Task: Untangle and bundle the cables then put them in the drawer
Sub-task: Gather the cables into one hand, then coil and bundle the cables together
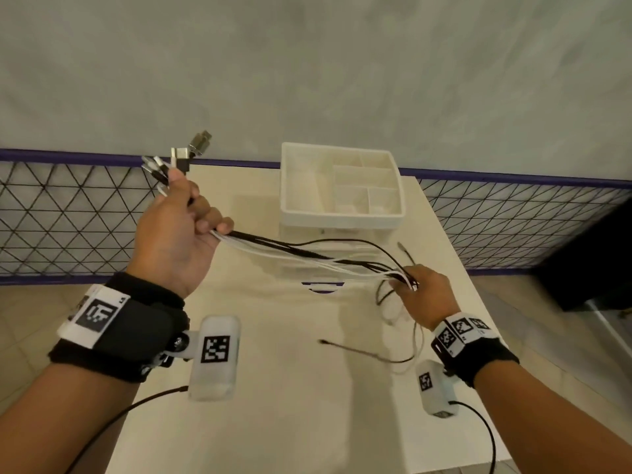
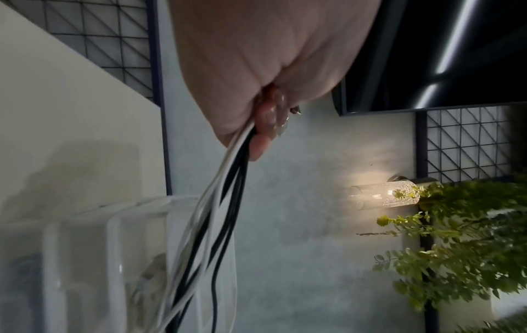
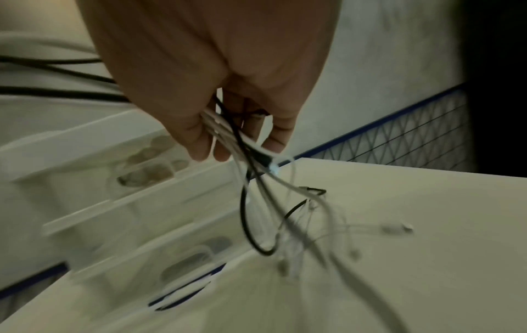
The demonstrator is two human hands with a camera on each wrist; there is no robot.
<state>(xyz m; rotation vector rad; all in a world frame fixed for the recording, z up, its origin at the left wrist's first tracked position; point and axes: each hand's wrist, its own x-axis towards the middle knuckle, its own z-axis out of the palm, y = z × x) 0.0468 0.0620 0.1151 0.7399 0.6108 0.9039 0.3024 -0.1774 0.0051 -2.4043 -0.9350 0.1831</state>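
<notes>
Several black and white cables [image 1: 307,254] run in a bundle between my two hands above the table. My left hand [image 1: 184,220] is raised at the left and grips one end of the bundle, with the metal plugs [image 1: 191,150] sticking up past its fingers. In the left wrist view the cables [image 2: 225,191] leave that fist downward. Lower at the right, my right hand [image 1: 415,289] holds the bundle, and the cables [image 3: 242,139] pass between its curled fingers. Loose cable tails [image 1: 393,354] hang and lie on the table below it. The white drawer unit [image 1: 342,186] stands behind, its drawers [image 3: 136,202] beside my right hand.
The cream table [image 1: 290,405] is narrow, with its right edge close to my right hand. A wire mesh fence [image 1: 68,217] runs behind it along a grey wall. A dark object [image 1: 595,261] sits at the far right on the floor.
</notes>
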